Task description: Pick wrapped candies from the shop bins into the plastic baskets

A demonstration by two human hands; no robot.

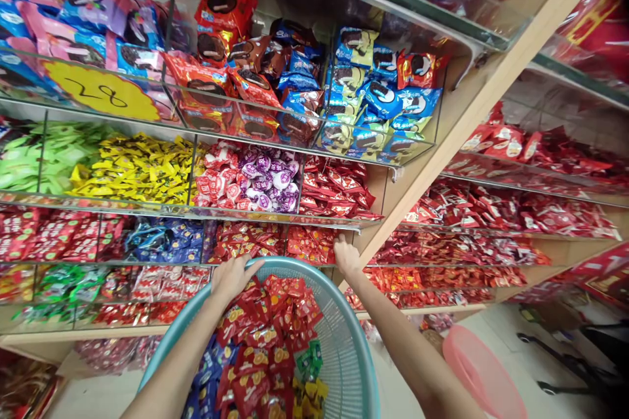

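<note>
My left hand [234,279] is closed over the far rim of a teal plastic basket [366,347], thumb lying along the edge. Inside the basket are red candy packets with orange-slice prints [260,370], blue packets [209,373], a few green packets [309,360] and yellow ones [310,398]. My right hand [346,256] is raised past the basket's far right side, at the right end of a shelf compartment of red candy packets [312,245]. Its fingers look curled in; whatever they hold, if anything, is hidden.
Stepped shelves with clear dividers hold yellow candies [142,167], purple-and-white candies [270,177] and cookie packs [388,98]. A yellow price tag [101,90] reads 28. A slanted wooden post [442,144] stands beside my right hand. A pink basket [484,373] sits on the floor at right.
</note>
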